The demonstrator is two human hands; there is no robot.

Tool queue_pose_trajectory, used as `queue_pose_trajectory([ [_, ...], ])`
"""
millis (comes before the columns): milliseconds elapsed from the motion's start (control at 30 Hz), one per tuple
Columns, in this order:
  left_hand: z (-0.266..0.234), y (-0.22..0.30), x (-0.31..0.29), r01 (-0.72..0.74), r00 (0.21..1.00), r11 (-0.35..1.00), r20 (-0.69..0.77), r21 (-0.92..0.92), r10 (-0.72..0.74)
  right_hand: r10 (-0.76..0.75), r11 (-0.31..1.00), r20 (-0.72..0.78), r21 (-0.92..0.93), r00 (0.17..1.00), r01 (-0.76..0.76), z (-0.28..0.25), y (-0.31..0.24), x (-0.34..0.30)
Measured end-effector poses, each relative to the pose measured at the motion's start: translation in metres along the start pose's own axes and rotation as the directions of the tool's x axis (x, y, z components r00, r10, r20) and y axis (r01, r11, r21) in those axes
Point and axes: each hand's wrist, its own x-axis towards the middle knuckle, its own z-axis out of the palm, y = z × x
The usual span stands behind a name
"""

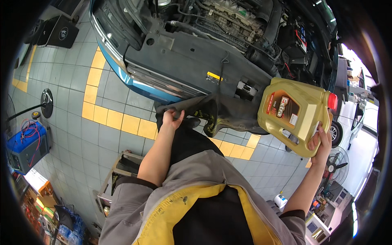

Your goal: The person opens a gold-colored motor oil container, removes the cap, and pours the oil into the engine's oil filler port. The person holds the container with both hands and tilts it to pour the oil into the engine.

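My right hand (321, 143) grips the handle of a gold oil jug (304, 104) with a red cap, raised and tilted at the car's front right. The cap faces right and is on the jug. My left hand (173, 118) is at the left end of a dark fender cover (241, 108) that drapes over the car's front edge; its fingers are closed on the cover's edge. Above lies the open engine bay (232, 24), with a black front panel (175, 57) and a yellow label on it.
A blue-topped machine (27, 141) with red cables stands on the tiled floor at left, near a round black stand base (47, 103). A metal cart (107, 185) is close at my left. A fan (337, 165) and a white bucket (280, 201) stand at right.
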Motion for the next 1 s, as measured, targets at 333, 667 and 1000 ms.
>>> queue_pose_trajectory([
  [333,-0.044,-0.048,0.098,0.198,0.976,0.941,-0.035,-0.273,-0.216,-0.042,0.993,0.171,-0.104,0.984,0.06,-0.021,0.007,0.009],
  [667,-0.057,0.177,-0.004,-0.393,0.916,0.782,-0.283,-0.483,0.285,-0.083,0.994,0.338,-0.035,0.938,0.1,-0.032,0.008,0.017],
  [1000,0.22,0.292,-0.225,-0.909,-0.138,-0.369,0.695,0.194,0.705,-0.051,0.995,0.279,-0.063,0.959,0.071,-0.031,0.004,0.012],
])
